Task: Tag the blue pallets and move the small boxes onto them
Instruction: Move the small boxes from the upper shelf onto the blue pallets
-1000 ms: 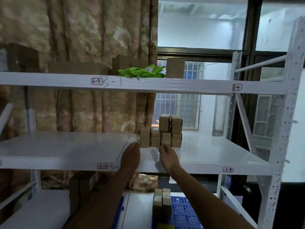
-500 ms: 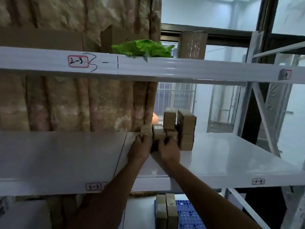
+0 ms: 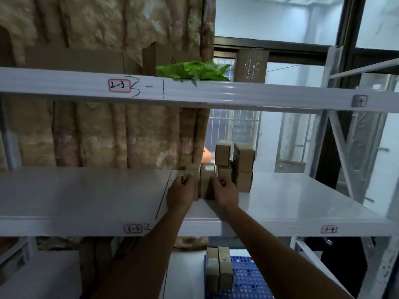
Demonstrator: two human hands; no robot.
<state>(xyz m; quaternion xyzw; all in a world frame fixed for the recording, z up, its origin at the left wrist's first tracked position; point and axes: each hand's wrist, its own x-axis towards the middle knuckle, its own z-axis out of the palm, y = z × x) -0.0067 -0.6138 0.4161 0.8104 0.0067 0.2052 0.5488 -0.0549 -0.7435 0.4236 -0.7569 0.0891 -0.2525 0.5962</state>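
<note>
Several small brown cardboard boxes [image 3: 244, 160] stand stacked on the white middle shelf [image 3: 291, 201]. In front of that stack, two upright small boxes [image 3: 206, 180] sit side by side between my hands. My left hand [image 3: 180, 193] grips their left side, fingers curled over the top of the left one. My right hand [image 3: 224, 192] grips the right side. Below the shelf, a blue perforated pallet [image 3: 248, 277] carries two small boxes [image 3: 219, 270] standing together.
The upper shelf beam [image 3: 216, 93] bears label 2-3 and holds larger cartons and crumpled green paper [image 3: 194, 70]. A white rack upright [image 3: 336, 147] with diagonal braces stands at right. A patterned curtain hangs behind; a window lies beyond the shelf.
Both hands have reached in from the shelf's front edge and closed on the two front boxes, drawing them slightly away from the stack. The view has moved closer and lower.
</note>
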